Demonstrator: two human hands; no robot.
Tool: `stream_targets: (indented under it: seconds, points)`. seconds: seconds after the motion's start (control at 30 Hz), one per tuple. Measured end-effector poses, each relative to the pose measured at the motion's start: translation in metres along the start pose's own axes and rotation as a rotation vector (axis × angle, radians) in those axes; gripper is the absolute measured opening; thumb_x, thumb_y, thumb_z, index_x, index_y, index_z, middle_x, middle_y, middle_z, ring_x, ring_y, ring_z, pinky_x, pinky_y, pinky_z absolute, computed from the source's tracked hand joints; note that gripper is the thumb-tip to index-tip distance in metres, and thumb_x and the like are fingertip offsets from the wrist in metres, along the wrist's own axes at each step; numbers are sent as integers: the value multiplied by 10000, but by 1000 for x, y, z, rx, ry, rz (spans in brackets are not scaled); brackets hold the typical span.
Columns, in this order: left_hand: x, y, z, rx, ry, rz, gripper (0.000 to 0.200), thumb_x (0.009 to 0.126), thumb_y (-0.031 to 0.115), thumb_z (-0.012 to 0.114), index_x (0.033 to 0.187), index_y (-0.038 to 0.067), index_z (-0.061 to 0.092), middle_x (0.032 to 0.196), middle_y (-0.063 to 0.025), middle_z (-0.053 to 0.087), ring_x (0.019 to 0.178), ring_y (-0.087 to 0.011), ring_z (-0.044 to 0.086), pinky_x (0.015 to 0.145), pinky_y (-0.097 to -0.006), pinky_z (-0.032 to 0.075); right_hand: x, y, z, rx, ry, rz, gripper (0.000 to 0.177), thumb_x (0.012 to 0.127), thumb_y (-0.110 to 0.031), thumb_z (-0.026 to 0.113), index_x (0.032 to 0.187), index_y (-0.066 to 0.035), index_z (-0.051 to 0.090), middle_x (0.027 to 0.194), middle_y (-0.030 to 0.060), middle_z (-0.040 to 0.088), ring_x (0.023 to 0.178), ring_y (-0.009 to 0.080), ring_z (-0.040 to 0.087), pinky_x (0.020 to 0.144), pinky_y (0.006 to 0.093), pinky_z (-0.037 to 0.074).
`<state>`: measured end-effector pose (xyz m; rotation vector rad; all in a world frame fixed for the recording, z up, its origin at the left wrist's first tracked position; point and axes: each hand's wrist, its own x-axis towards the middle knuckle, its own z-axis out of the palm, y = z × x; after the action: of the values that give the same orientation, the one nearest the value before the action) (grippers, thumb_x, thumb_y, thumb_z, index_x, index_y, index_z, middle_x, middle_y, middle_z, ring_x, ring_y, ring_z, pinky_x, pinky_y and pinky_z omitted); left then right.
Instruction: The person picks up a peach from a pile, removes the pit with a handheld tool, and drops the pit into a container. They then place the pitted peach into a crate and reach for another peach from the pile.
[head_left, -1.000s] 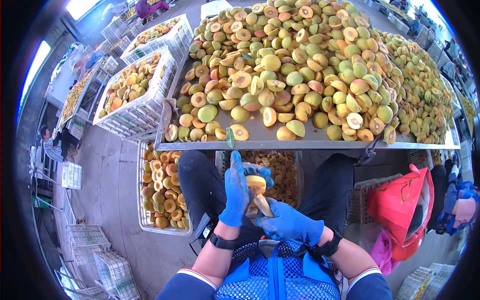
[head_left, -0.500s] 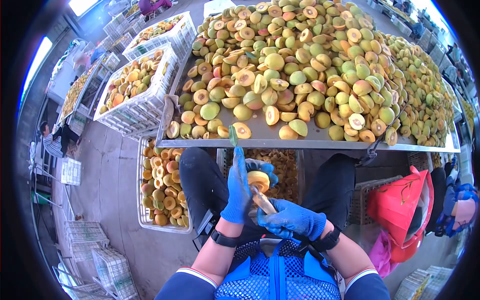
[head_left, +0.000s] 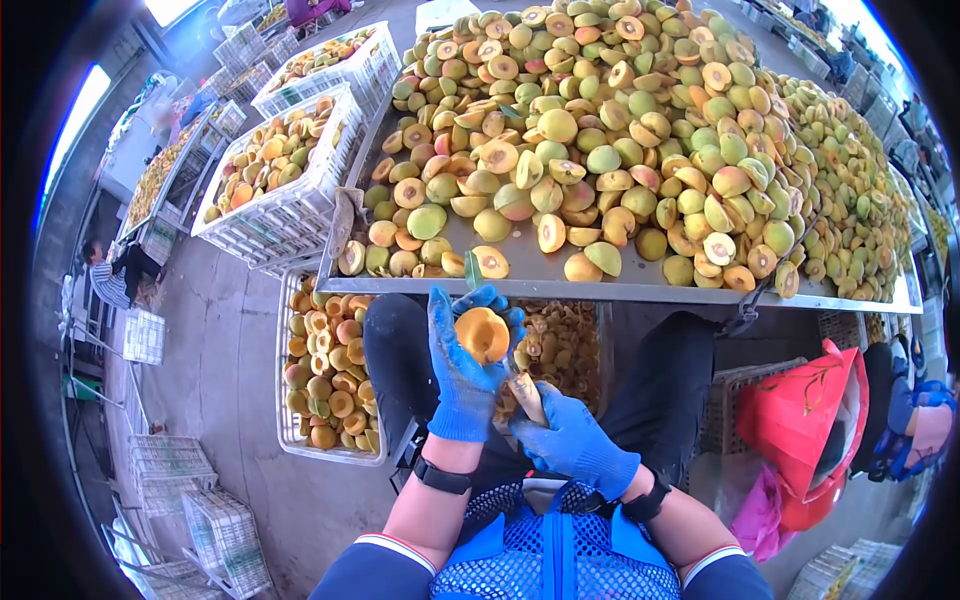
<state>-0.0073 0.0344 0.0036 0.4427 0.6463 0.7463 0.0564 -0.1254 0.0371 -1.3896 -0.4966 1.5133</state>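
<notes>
My left hand (head_left: 462, 385), in a blue work glove, is turned palm up with its fingers curled round an orange-yellow peach half (head_left: 482, 335). The half's cut side faces me and shows a smooth hollow without a stone. In my right hand (head_left: 575, 435), gloved the same way, is a wooden-handled pitting tool (head_left: 527, 397). Its metal end points up toward the base of my left hand, close below the fruit, and is partly hidden. Just beyond my left fingertips, a green leaf (head_left: 472, 268) and a cut peach half (head_left: 491, 262) lie at the table edge.
A metal table (head_left: 600, 291) bears a large heap of halved peaches (head_left: 600, 150). Below, a white crate (head_left: 333, 375) of hollowed halves stands left, and a bin of scraps (head_left: 560, 350) between my knees. More full crates (head_left: 275, 180) stand left; a red bag (head_left: 800, 420) right.
My left hand has turned palm up and shifted left, bringing the peach half's hollow into view. The tool has come away from the fruit and sits lower in my right hand.
</notes>
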Motion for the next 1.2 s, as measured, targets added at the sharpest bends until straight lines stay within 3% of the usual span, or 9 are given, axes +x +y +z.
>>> stream_targets:
  seconds: [0.07, 0.2, 0.27, 0.5, 0.7, 0.9, 1.0, 1.07, 1.2]
  points:
    - [-4, -2, 4, -13, -22, 17, 634, 929, 623, 463, 1071, 35, 654, 917, -124, 689, 817, -313, 690, 680, -423, 599, 8, 14, 3, -202, 97, -124, 332, 839, -178, 659, 1075, 5, 513, 718, 130, 611, 578, 215, 615, 532, 366, 478]
    - [-8, -5, 11, -21, 54, 76, 618, 945, 591, 478, 1049, -4, 613, 918, -122, 651, 822, -282, 674, 718, -395, 587, 13, 23, 6, -441, 224, -320, 356, 846, -193, 682, 1087, -9, 495, 737, 145, 653, 613, 237, 657, 555, 360, 501]
    - [-12, -7, 16, -14, 87, 111, 616, 951, 581, 478, 1058, -13, 604, 919, -126, 643, 828, -278, 671, 727, -394, 589, 7, 15, 10, -529, 254, -268, 349, 818, -177, 626, 1082, 14, 499, 846, 276, 625, 817, 471, 614, 664, 490, 479]
    - [-13, -17, 12, -134, 96, 79, 518, 970, 520, 489, 1057, 18, 579, 940, -124, 624, 852, -277, 666, 746, -394, 599, 18, 30, 6, -604, 296, -370, 368, 829, -168, 645, 1085, 31, 473, 801, 301, 626, 784, 476, 627, 625, 479, 479]
    - [-14, -17, 9, -146, 114, 38, 489, 969, 504, 505, 1049, 31, 600, 931, -107, 630, 849, -262, 669, 744, -388, 604, 17, 25, 3, -664, 219, -254, 390, 815, -158, 645, 1101, 40, 467, 842, 314, 622, 816, 481, 618, 644, 483, 476]
    - [-16, -13, 11, -16, 161, -1, 464, 959, 467, 552, 1063, 16, 594, 915, -114, 630, 778, -265, 670, 671, -371, 608, 17, 23, -4, -603, 113, -313, 408, 809, -161, 646, 1119, 43, 475, 876, 302, 632, 808, 462, 634, 678, 467, 483]
    - [-16, -14, 10, 122, 114, -49, 448, 953, 469, 562, 1052, 35, 610, 907, -92, 647, 756, -249, 679, 633, -351, 608, 16, 17, -11, -588, 37, -271, 385, 825, -187, 648, 1105, 28, 492, 824, 203, 657, 679, 331, 654, 620, 389, 495]
    - [-16, -14, 8, 200, 111, -73, 435, 952, 476, 558, 1041, 55, 621, 910, -75, 663, 759, -232, 689, 614, -340, 611, 7, -7, -13, -270, -169, 79, 305, 831, -178, 630, 1050, 5, 520, 786, 102, 616, 643, 173, 596, 584, 316, 486]
    - [-16, -17, 12, 121, 48, -143, 439, 945, 484, 564, 1040, 59, 622, 913, -91, 666, 805, -248, 687, 658, -361, 612, 3, -4, -26, -104, -277, 120, 260, 861, -178, 625, 1044, -23, 526, 767, 7, 557, 615, 66, 525, 546, 238, 454]
